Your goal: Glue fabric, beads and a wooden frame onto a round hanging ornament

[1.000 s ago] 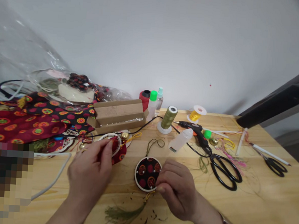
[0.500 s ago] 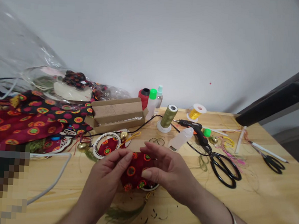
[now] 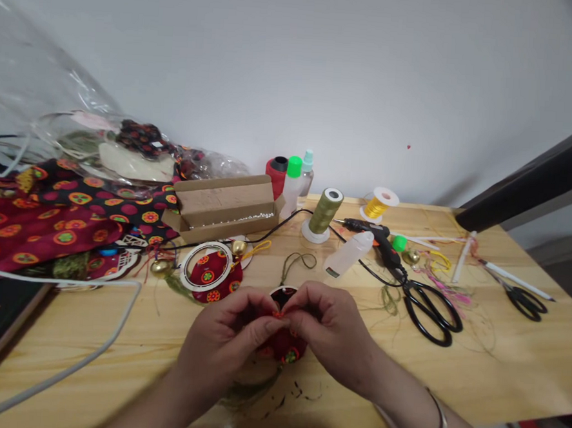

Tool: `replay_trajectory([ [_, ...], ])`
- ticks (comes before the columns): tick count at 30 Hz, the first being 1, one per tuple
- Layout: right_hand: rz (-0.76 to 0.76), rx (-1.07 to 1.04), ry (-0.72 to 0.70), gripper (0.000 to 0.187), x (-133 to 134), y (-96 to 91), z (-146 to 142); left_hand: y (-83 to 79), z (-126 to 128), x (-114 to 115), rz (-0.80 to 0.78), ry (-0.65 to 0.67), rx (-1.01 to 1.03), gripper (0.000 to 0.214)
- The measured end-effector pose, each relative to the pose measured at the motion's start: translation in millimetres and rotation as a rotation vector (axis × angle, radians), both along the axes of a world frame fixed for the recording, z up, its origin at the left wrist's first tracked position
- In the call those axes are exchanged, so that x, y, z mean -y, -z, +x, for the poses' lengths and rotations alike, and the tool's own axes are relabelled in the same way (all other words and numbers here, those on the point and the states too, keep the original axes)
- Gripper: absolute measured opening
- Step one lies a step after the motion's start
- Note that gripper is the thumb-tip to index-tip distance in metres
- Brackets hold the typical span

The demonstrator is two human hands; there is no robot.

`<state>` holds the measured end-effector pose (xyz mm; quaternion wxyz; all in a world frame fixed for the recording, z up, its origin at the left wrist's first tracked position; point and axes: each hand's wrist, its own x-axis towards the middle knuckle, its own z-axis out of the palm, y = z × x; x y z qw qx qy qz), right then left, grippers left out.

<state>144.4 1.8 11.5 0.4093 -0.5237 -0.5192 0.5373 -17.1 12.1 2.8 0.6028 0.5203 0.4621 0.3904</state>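
My left hand (image 3: 233, 333) and my right hand (image 3: 330, 326) meet at the front middle of the table, thumbs and forefingers pinched together. Between the fingertips shows a small bit of red fabric (image 3: 278, 314); most of it is hidden by the fingers. Directly beneath lies a round ornament (image 3: 291, 355) covered in dark red patterned cloth, with part of a pale rim and a dark opening behind the fingers. An olive cord loop (image 3: 300, 259) extends from its far side, and a green tassel (image 3: 256, 392) lies at its near side, partly behind my left hand.
A second round ornament (image 3: 236, 281) lies left, near an open cardboard box (image 3: 223, 200). Patterned cloth (image 3: 47, 238) heaps up at far left. Rightward are an olive thread spool (image 3: 325, 213), a squeeze bottle (image 3: 349, 253), a glue gun (image 3: 385, 249) and black-handled scissors (image 3: 430, 313).
The patterned fabric, spread between my hands before, is now bunched small at the fingertips. My right hand has closed in toward the left, and the ornament beneath shows more.
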Motion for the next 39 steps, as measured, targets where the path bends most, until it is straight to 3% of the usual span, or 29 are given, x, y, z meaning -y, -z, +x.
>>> replay_trajectory([
  [7,-0.011,-0.011,0.061,0.033,0,0.1,1,-3.4,-2,-3,-0.135,0.063,0.185,0.013],
  [12,-0.004,-0.132,0.045,0.017,-5,1.2,3,-2.7,-2,-2,-0.007,0.028,0.018,0.007],
  [16,0.090,-0.118,0.023,0.003,-8,1.8,7,0.4,-3,-2,0.057,-0.066,-0.095,0.008],
  [19,0.149,-0.081,0.003,0.008,-8,1.5,9,1.1,-3,-2,0.085,-0.075,-0.134,0.009],
  [26,0.022,-0.148,0.084,0.011,-6,2.3,7,2.4,-4,-2,0.126,-0.149,-0.169,0.009],
  [33,0.111,-0.099,0.175,0.033,-6,6.1,7,2.4,-7,-5,0.154,-0.153,-0.216,0.011],
  [36,0.189,-0.142,0.153,0.027,-8,7.3,8,4.2,-8,-4,0.247,-0.195,-0.259,0.009],
  [39,0.341,-0.132,0.105,0.015,-10,9.3,11,7.0,-12,-2,0.508,-0.195,-0.349,0.015],
])
